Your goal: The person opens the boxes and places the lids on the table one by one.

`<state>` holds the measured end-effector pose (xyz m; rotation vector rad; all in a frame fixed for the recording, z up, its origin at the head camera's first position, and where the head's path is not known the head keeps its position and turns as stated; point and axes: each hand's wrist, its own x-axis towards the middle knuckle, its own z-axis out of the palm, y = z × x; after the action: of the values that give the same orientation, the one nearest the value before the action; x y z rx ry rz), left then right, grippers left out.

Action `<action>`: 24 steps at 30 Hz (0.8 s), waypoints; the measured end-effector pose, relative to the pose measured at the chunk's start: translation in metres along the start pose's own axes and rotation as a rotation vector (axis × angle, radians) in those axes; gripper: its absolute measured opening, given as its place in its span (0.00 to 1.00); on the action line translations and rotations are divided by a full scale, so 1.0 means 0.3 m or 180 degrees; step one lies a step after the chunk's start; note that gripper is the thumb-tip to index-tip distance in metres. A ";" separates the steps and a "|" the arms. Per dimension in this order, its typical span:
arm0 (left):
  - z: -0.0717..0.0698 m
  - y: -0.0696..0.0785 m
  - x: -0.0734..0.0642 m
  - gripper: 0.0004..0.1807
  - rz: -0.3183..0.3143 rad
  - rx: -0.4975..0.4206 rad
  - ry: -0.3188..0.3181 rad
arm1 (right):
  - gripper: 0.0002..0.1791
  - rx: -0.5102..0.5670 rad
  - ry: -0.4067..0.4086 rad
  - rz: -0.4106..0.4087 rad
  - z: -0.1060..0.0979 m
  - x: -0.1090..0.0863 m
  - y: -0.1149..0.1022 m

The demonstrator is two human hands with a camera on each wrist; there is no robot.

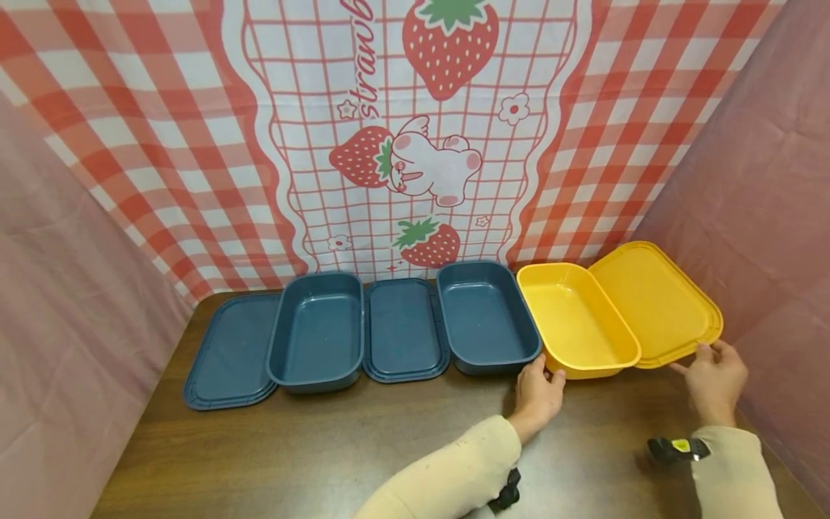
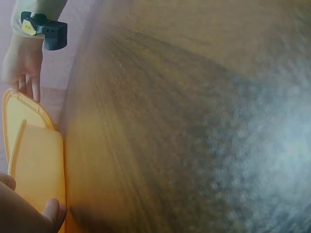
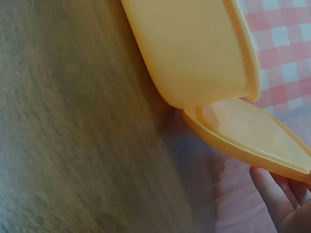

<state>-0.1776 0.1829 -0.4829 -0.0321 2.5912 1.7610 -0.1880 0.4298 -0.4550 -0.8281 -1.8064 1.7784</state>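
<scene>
A yellow plastic food container [image 1: 573, 321] stands open-topped at the right of the row. My left hand [image 1: 540, 393] grips its near left corner, thumb on the front wall and fingers at the side by the blue container. Leaning tilted against the container's right side is its yellow lid [image 1: 655, 303]. My right hand [image 1: 716, 378] pinches the lid's near right edge; in the right wrist view, fingers [image 3: 272, 191] lie at the rim of the raised lid [image 3: 252, 128]. The left wrist view shows the thumb [image 2: 52, 213] against the yellow container [image 2: 41, 160].
Left of the yellow container stand a blue container [image 1: 489, 317], a blue lid [image 1: 405, 328], another blue container [image 1: 318, 331] and another blue lid [image 1: 236, 349], on a brown wooden table [image 1: 311, 447]. A strawberry-print cloth [image 1: 402, 86] hangs behind; pink cloth [image 1: 772, 216] hangs at the right.
</scene>
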 end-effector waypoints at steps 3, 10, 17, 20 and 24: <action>-0.001 0.001 -0.004 0.23 0.0012 0.0026 -0.0008 | 0.07 0.0182 -0.0004 0.0041 -0.002 0.014 0.016; -0.002 0.003 -0.007 0.24 -0.0054 0.0031 -0.0077 | 0.18 0.0297 -0.0062 0.0230 -0.002 0.025 0.024; -0.007 0.007 -0.010 0.24 -0.0051 0.0017 -0.0088 | 0.06 0.0272 -0.0161 0.0453 -0.027 0.040 0.017; -0.009 0.008 -0.013 0.24 -0.0066 -0.0016 -0.0094 | 0.05 0.0096 -0.0152 0.0535 -0.036 0.051 0.021; -0.010 0.012 -0.016 0.25 -0.0092 -0.0038 -0.0117 | 0.17 -0.0242 -0.0152 0.0663 -0.054 0.073 0.030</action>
<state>-0.1728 0.1815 -0.4784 -0.0367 2.5419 1.7504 -0.1913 0.4566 -0.4649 -1.0455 -1.8873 1.8808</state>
